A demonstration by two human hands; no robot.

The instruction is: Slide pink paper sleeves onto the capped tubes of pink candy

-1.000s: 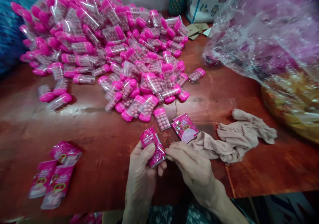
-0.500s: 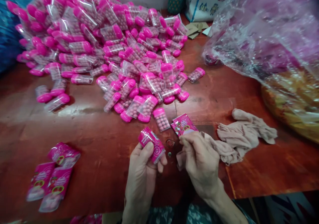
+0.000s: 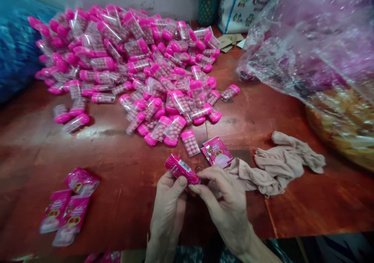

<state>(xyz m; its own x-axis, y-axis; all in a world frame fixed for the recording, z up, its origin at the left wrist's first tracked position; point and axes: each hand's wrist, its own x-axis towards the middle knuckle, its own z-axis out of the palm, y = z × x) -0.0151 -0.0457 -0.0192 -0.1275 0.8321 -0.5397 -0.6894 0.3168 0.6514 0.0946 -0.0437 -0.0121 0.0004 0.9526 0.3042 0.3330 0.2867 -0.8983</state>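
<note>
My left hand (image 3: pixel 169 196) is closed around a small candy container in a printed pink sleeve (image 3: pixel 181 168), tilted with a barcode facing up. At the container's lower right end, the thumb and fingers of my right hand (image 3: pixel 223 195) pinch it; their exact contact is partly hidden. Just beyond lies a small stack of flat printed pink sleeves (image 3: pixel 216 150). Beside it is a clear, pink-capped candy container (image 3: pixel 190 143) filled with pale pink balls. Three sleeved containers (image 3: pixel 71 214) rest together at the left.
A large heap of pink-capped candy containers (image 3: pixel 131 56) covers the back of the table (image 3: pixel 117 185). On the right are a crumpled beige cloth (image 3: pixel 283 163) and a big clear plastic bag (image 3: pixel 304 48). A blue bag (image 3: pixel 23 41) stands at far left, cardboard pieces (image 3: pixel 228 43) at the back.
My right hand has moved left from the stack of flat sleeves to the container in my left hand. That container has turned, showing its barcode. The view has shifted slightly.
</note>
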